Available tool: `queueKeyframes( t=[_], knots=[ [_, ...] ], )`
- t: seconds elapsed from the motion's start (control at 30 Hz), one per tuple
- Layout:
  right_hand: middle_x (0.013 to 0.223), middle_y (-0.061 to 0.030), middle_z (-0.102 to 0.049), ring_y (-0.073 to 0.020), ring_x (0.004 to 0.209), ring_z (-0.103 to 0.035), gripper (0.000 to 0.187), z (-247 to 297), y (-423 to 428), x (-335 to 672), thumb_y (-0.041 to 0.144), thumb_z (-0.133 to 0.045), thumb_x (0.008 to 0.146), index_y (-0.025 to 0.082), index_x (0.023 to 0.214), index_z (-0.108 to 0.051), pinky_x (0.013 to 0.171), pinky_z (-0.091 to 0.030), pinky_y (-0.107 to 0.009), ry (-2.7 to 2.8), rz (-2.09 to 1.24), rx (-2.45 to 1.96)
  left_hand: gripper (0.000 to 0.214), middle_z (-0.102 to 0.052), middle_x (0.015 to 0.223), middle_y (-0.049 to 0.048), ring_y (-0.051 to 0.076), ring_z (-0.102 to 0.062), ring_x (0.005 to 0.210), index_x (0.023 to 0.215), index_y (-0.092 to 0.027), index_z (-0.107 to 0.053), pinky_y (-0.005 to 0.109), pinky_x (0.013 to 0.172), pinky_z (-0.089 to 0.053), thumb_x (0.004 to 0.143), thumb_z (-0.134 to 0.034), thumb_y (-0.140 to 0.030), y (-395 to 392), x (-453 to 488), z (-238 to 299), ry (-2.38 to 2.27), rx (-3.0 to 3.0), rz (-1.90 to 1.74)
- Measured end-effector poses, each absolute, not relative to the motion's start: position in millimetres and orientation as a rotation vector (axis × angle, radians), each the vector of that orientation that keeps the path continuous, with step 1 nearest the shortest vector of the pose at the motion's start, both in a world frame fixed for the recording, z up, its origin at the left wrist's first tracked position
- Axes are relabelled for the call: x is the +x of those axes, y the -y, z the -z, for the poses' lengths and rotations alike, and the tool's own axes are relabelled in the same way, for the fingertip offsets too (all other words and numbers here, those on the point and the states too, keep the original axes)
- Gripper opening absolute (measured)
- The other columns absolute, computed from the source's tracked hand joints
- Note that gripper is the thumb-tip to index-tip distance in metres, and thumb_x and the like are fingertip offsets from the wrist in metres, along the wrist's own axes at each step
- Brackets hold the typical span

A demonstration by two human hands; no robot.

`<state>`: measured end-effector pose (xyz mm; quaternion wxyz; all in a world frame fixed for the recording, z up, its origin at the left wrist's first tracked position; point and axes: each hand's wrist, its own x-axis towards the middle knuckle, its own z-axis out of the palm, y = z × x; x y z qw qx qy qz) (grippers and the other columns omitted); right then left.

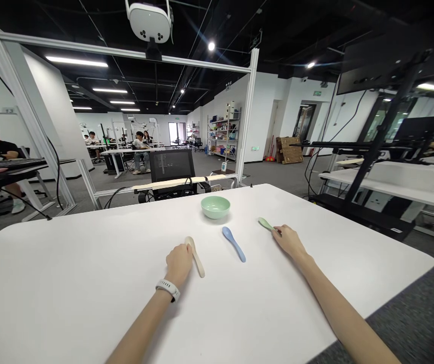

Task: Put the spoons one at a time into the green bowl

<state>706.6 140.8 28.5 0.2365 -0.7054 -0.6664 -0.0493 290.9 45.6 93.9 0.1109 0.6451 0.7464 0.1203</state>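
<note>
A mint green bowl (215, 207) stands on the white table (88, 283), far from me. A blue spoon (234, 243) lies between my hands, untouched. My left hand (179, 262), with a white watch at the wrist, is curled into a loose fist that rests against a beige spoon (195, 255) lying flat on the table. Over to the right, my right hand (288, 239) is closed on the handle of a green spoon (265, 223), whose bowl end points away to the left.
A black office chair (172, 169) stands behind the table's far edge inside a white metal frame (247, 111). A headset hangs overhead. Other people sit at desks at the left and in the background. A dark stand and white desks fill the right side.
</note>
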Motion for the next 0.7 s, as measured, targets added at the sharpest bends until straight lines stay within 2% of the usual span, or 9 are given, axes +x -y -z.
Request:
queueKeyframes(
  t=[0.13, 0.3, 0.5, 0.6, 0.7],
  knots=[
    [0.105, -0.0171, -0.078, -0.0301, 0.097, -0.074, 0.037, -28.1, -141.3, 705.7, 0.028, -0.048, 0.101, 0.015, 0.109, -0.081, 0.088, -0.054, -0.036, 1.837, 0.152, -1.960, 0.061, -0.082, 0.110, 0.0206, 0.027, -0.076, 0.105, 0.100, -0.013, -0.076, 0.036, 0.083, -0.049, 0.105, -0.020, -0.037, -45.1, 268.6, -99.3, -2.249, 1.900, -0.383],
    [0.109, -0.0216, -0.075, -0.0346, 0.103, -0.072, 0.039, -31.2, -140.3, 701.9, 0.029, -0.050, 0.099, 0.010, 0.119, -0.078, 0.094, -0.055, -0.044, 1.790, 0.240, -1.907, 0.060, -0.081, 0.106, 0.0182, 0.029, -0.075, 0.103, 0.094, -0.017, -0.070, 0.037, 0.085, -0.050, 0.105, -0.016, -0.041, -31.2, 200.9, -116.5, -2.389, 1.881, -0.449],
    [0.129, -0.0186, -0.072, -0.0321, 0.122, -0.068, 0.040, -42.7, -141.8, 661.2, 0.026, -0.045, 0.102, 0.018, 0.131, -0.072, 0.109, -0.051, -0.047, 1.921, 0.167, -1.612, 0.049, -0.076, 0.095, 0.0160, 0.031, -0.073, 0.095, 0.090, -0.022, -0.062, 0.042, 0.089, -0.053, 0.098, -0.021, -0.048, -0.5, 85.1, -106.6, -2.419, 1.994, -0.560],
    [0.143, -0.0172, -0.068, -0.0305, 0.135, -0.062, 0.044, -45.8, -149.1, 630.1, 0.027, -0.044, 0.103, 0.018, 0.139, -0.068, 0.117, -0.046, -0.047, 2.070, 0.049, -1.540, 0.053, -0.076, 0.113, 0.0189, 0.032, -0.072, 0.105, 0.104, -0.019, -0.067, 0.044, 0.094, -0.056, 0.094, -0.027, -0.052, 5.3, 33.7, -76.2, -2.401, 2.102, -0.683],
    [0.152, -0.0188, -0.062, -0.0316, 0.143, -0.056, 0.048, -42.4, -157.4, 607.7, 0.026, -0.043, 0.103, 0.013, 0.143, -0.066, 0.122, -0.041, -0.048, 2.145, -0.034, -1.537, 0.062, -0.072, 0.135, 0.0198, 0.035, -0.067, 0.123, 0.125, -0.016, -0.069, 0.050, 0.105, -0.054, 0.093, -0.032, -0.055, 3.9, 3.0, -44.2, -2.470, 2.137, -0.603]
  ],
)
